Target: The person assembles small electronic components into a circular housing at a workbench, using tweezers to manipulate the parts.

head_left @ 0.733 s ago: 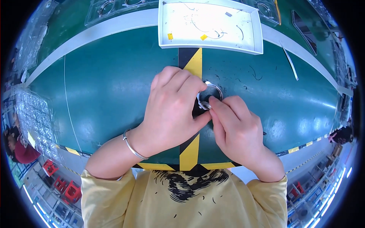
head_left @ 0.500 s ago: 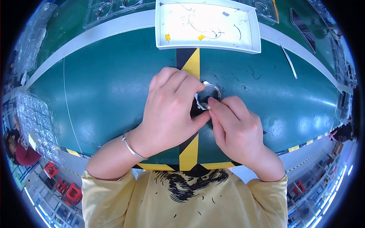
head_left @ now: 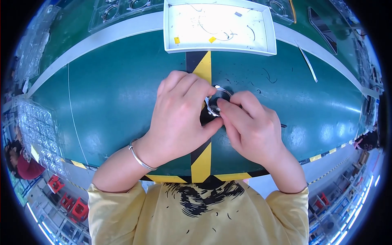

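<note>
– Green worktop (head_left: pixel 114 90): what is placed on it, from the left?
– At the far left, a clear plastic tray (head_left: pixel 40 124) is laid near the edge.
– How is the left hand (head_left: pixel 179 106) set?
– It is curled about the left side of a metal ring (head_left: pixel 210 110), which is grasped between thumb and fingers beside the striped tape (head_left: pixel 201 167). Beyond the ring, a white box (head_left: pixel 220 50) is positioned.
– And the right hand (head_left: pixel 255 126)?
– Its thumb and index finger are applied at the ring's lower right part. Whether the rim or a small part is pinched cannot be told; the contact is hidden. Further right, a slim metal strip (head_left: pixel 307 62) is left untouched.
– Which step is in hand?
– Fine work on the ring, as judged: it is steadied by the left hand while its edge is worked by the right.
– What does the next move call for?
– Presumably, an unmoved ring and light, exact fingertip pressure are required.
</note>
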Demonstrator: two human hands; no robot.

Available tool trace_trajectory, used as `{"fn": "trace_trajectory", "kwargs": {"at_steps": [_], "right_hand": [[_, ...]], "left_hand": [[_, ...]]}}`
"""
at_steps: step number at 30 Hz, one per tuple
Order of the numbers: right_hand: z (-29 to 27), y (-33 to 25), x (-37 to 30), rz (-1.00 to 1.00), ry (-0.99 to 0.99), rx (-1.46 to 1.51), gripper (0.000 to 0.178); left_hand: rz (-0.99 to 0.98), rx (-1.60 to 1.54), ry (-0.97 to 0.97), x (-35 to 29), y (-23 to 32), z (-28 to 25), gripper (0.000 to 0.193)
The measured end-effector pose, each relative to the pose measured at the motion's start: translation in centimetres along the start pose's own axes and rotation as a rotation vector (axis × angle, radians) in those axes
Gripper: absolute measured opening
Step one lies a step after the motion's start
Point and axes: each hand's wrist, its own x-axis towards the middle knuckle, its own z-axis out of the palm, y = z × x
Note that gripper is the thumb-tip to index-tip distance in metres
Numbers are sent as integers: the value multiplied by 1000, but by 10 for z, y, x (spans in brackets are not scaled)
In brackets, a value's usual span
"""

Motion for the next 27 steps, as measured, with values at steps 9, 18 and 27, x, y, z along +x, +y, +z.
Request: {"fn": "trace_trajectory", "kwargs": {"at_steps": [9, 18, 27], "right_hand": [[2, 7, 2, -52, 16, 39, 20], [1, 2, 1, -25, 3, 4, 20], [2, 7, 0, -109, 41, -45, 23]], "left_hand": [[0, -26, -12, -1, -1, 0, 40], [-7, -21, -11, -1, -1, -1, 38], [-2, -38, -13, 0, -2, -1, 37]]}}
